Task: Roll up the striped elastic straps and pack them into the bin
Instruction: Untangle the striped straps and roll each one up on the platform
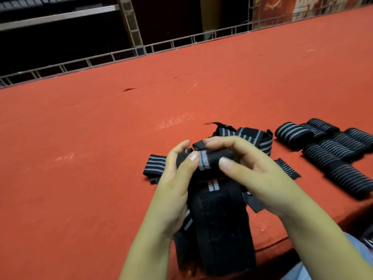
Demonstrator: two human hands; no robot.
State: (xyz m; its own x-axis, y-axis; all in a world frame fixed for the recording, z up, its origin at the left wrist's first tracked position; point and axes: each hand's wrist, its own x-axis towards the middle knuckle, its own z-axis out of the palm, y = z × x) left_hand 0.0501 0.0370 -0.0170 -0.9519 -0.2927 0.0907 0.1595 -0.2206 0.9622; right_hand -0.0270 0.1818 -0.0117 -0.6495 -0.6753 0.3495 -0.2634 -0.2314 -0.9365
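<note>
My grip is two-handed and closed on the same thing: my left hand [177, 178] and my right hand [248, 168] pinch the two ends of a small started roll [212, 160] of striped elastic strap, thumbs on the near side, fingers curled over the far side. The roll's long axis runs left to right between my hands, and the unrolled strap [220, 225] trails from under it straight toward me, off the near edge of the red bench [101, 148]. So I judge the next turns must wind toward my body, both hands sharing the work evenly since each holds one end. Just beyond my fingers lies a loose tangle of straps [250, 138] still to be rolled. Well to my right, nearer my right hand, sit the finished rolls [333, 154] bunched side by side on the bench. I see no bin from here, so packing must wait.
</note>
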